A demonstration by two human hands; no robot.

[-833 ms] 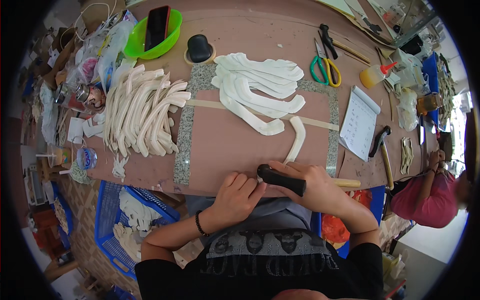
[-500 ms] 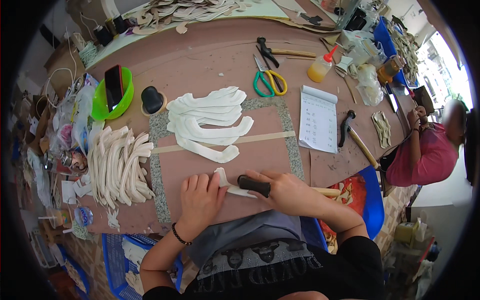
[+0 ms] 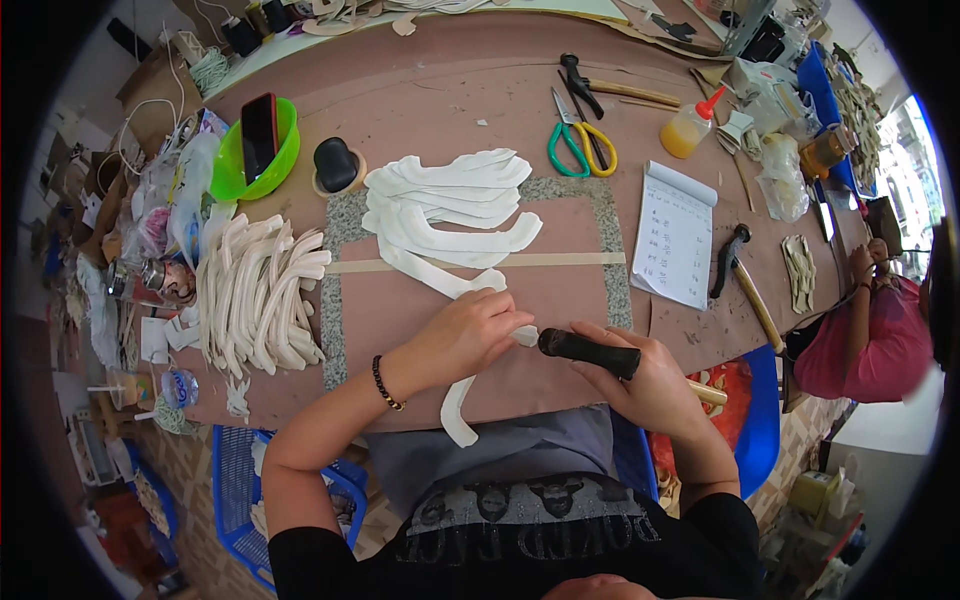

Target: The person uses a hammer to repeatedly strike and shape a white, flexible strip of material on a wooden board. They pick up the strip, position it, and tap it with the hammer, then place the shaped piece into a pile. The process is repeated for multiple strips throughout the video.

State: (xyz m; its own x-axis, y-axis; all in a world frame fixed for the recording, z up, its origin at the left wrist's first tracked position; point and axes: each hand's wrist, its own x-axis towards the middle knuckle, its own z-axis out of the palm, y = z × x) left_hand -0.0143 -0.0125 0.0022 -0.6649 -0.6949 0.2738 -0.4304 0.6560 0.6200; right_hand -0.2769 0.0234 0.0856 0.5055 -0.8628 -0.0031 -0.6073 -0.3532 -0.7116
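My left hand (image 3: pixel 468 328) pinches a curved white strip, apparently fabric or leather. One tail of the white strip (image 3: pixel 458 412) reaches toward the table's near edge, and a short white end pokes out past my fingertips; my hand hides the stretch between. My right hand (image 3: pixel 650 385) is wrapped round a hammer, its black head (image 3: pixel 588 352) just right of that short end and its pale wooden handle (image 3: pixel 708 393) showing beyond my palm. Ahead lies a fanned stack of white strips (image 3: pixel 455 195), the nearest one reaching my left knuckles. A bundle of cream strips (image 3: pixel 262 295) lies to the left.
A green bowl (image 3: pixel 285 145) holding a phone and a black rounded object (image 3: pixel 337 163) sit at far left. Scissors (image 3: pixel 583 145), a glue bottle (image 3: pixel 685 130), a notepad (image 3: pixel 675 235) and a second hammer (image 3: pixel 745 280) lie rightward. Another person (image 3: pixel 870 340) sits at right.
My left hand has moved right and away from me, from the strip's left end to near the hammer. The strip now slants toward the near edge. The whole view has shifted.
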